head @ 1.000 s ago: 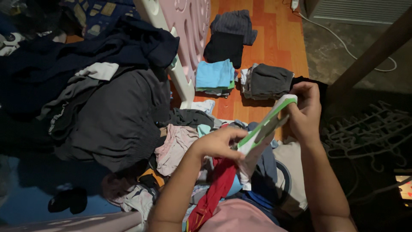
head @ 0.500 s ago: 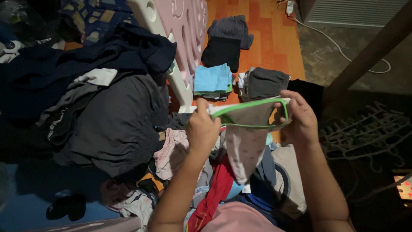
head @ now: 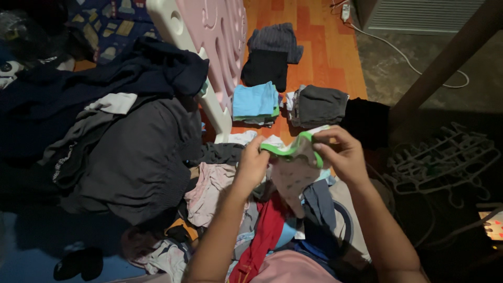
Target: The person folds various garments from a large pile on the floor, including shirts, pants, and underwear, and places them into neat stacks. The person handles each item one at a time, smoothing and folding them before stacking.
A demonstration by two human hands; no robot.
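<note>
Both hands were raised over the heap of laundry, each pinching one end of a small garment. Left hand [head: 253, 163] had its fingers curled tight on the left end of the green waistband, and the right hand [head: 340, 155] gripped the right end between thumb and fingers, so the small grey garment with green trim [head: 293, 170] hung between them, its band bowed slightly upward and its pale patterned body drooping below. It was held in the air, just above the loose clothes pile [head: 272, 220], which held a red piece, a pinkish piece and blue and grey cloth mixed together.

Beyond the hands, on the orange wooden floor [head: 325, 47], lay several folded stacks: a light blue stack [head: 255, 102], a grey stack [head: 317, 105] just beside it, a black folded piece [head: 265, 69] and a dark grey striped piece [head: 276, 42] farther off. A pink and white plastic panel [head: 220, 47] stood to the left of the stacks. Left of it spread a big mound of dark clothes [head: 115, 136], navy and charcoal. To the right, in shadow, lay a white plastic drying hanger [head: 445, 157], and a white cable [head: 398, 52] trailed across the floor near a brown post [head: 445, 63]
</note>
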